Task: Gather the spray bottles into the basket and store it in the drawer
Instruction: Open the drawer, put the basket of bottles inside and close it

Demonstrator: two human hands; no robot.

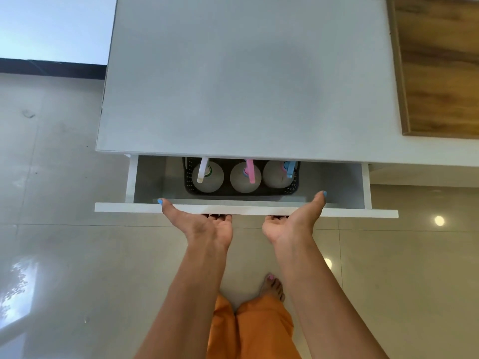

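My left hand (207,225) and right hand (287,225) grip the drawer (246,209) front, thumbs on top — the basket (291,189) of three bottles (245,178) sits inside; a hard shove could topple them or pinch my thumbs under the grey counter (246,73) — glossy tile floor (51,177) below.

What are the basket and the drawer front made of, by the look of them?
The basket looks like dark moulded plastic: its walls are pierced with rows of small holes. The drawer front seems to be a white coated or painted board with a smooth, matte face and a clean square edge; what lies under the coating cannot be told.
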